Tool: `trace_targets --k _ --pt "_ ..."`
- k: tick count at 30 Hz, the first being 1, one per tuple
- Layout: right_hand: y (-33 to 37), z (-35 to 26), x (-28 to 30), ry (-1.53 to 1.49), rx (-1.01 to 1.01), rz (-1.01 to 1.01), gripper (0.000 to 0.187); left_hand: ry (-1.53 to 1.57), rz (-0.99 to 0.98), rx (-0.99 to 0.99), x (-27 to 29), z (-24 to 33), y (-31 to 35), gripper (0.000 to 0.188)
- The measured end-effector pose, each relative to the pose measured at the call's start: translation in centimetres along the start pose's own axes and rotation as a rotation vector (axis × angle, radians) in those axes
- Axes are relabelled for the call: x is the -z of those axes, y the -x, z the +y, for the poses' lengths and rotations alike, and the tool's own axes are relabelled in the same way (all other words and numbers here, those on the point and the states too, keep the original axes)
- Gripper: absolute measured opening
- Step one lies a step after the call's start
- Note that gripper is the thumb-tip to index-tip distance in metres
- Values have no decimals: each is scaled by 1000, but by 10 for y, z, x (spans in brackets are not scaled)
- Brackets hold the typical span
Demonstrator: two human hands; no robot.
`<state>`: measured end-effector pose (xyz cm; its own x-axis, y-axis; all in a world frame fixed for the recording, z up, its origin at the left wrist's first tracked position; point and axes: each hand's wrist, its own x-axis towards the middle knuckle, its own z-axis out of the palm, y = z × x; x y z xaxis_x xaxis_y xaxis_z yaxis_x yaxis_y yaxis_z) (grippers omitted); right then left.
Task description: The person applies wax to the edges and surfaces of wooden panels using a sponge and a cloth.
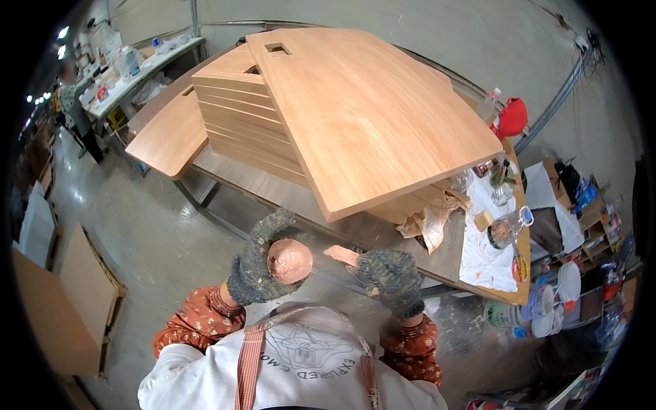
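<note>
My left hand (260, 263) wears a dark knitted glove and grips a small round tin (290, 261) whose contents look brownish-pink. My right hand (391, 279), gloved the same way, is closed around a flat tool with a pinkish-brown blade (341, 255) pointing left toward the tin. Both hands hover at the near edge of the metal table (273, 188). Just beyond them lies a stack of large wooden boards (246, 130), and the top board (369, 109) is skewed to the right, with a rectangular handle slot at its far end.
Crumpled paper (430, 222), a clear glass jar (507, 229), a white cloth (482, 256) and small containers lie at the table's right end. A red object (512, 116) stands further back. Cardboard sheets (65, 301) lean at the left. A person (75, 113) stands by a far bench.
</note>
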<state>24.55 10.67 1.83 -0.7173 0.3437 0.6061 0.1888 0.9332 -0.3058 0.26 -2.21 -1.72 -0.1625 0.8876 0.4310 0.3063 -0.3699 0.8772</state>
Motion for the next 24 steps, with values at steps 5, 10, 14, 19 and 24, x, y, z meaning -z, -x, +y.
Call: trace_targets --k 5,10,14,19,24 --pt "9 -21 -4 32 -26 -67 25 -98 -45 71 -11 0 -3 78" --pt "32 3 -4 -97 -112 144 27 130 -3 166 -23 -6 1 83" --pt "57 -1 4 -165 -268 31 31 -69 -183 262 -42 5 0 86" --pt "75 15 2 -99 -238 94 38 7 -299 158 -78 14 -19 93" --pt "124 40 39 76 -229 241 36 323 -255 298 -128 17 -32 89"
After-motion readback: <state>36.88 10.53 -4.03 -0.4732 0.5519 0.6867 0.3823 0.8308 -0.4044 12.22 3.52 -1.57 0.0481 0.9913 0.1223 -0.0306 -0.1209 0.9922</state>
